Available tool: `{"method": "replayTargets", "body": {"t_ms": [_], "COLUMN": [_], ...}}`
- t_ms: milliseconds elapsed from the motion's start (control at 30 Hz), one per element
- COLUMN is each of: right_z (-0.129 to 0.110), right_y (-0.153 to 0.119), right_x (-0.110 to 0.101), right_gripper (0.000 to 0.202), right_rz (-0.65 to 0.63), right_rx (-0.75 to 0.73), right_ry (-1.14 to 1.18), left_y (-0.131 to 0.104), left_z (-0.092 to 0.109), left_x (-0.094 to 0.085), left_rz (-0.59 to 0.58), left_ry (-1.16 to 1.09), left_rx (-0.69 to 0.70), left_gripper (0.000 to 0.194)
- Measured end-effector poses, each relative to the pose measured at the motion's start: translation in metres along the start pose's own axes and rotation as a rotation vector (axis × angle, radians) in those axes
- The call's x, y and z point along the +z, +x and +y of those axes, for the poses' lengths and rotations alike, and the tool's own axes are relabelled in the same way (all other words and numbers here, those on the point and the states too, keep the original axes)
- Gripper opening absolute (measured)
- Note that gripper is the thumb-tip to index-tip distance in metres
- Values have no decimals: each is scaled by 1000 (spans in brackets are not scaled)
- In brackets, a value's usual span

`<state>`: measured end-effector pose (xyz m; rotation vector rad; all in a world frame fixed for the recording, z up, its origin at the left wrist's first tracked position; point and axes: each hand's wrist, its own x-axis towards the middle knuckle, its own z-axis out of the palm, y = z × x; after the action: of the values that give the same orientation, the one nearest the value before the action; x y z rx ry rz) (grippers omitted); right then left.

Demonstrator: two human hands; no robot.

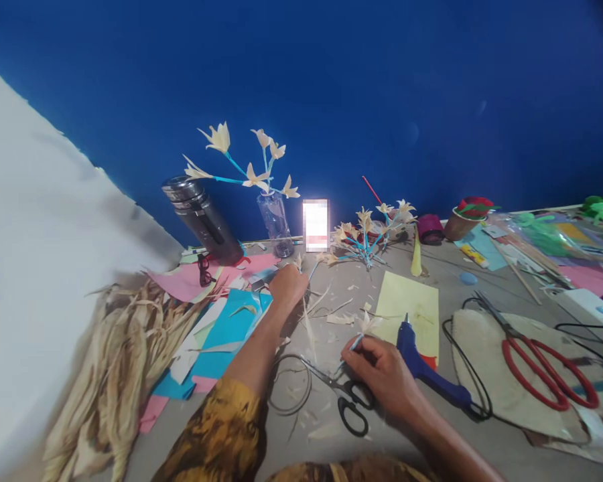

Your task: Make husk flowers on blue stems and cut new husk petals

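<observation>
Pinching small husk flower (pixel 362 326) on blue stem, right hand (pixel 382 375) rests just left of glue gun (pixel 422 365); left hand (pixel 287 286) reaches farther left, fingers hidden, grip undeterminable. Risk: hot nozzle beside fingers, likely burn.

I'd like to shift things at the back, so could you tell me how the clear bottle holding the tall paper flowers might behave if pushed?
The clear bottle looks narrow and empty, so probably light. The paper flowers spread high and wide above it, so it may tip easily. Its stems look thin and likely bend if touched.
</observation>
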<state>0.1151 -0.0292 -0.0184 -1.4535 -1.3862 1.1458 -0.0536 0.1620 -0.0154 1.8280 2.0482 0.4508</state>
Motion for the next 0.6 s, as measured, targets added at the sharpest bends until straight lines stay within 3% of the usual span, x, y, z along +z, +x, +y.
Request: {"method": "replayTargets", "body": {"t_ms": [100, 267, 400, 600], "right_z": [-3, -23, -44, -57], "right_y": [3, 17, 31, 42], "right_x": [-6, -15, -14, -7], "right_gripper": [29, 31, 28, 22], "right_rz": [21, 136, 186, 241], "right_rx": [10, 7, -56, -171], "right_ry": [55, 238, 259, 197], "left_y": [-14, -63, -94, -110], "left_z": [-1, 2, 8, 16], "left_x": [-17, -40, -41, -40], "left_rz": [71, 273, 335, 330], "left_ry": [-139, -424, -600, -546], "left_rx": [60, 266, 516, 623], "left_gripper": [21, 24, 18, 16]}}
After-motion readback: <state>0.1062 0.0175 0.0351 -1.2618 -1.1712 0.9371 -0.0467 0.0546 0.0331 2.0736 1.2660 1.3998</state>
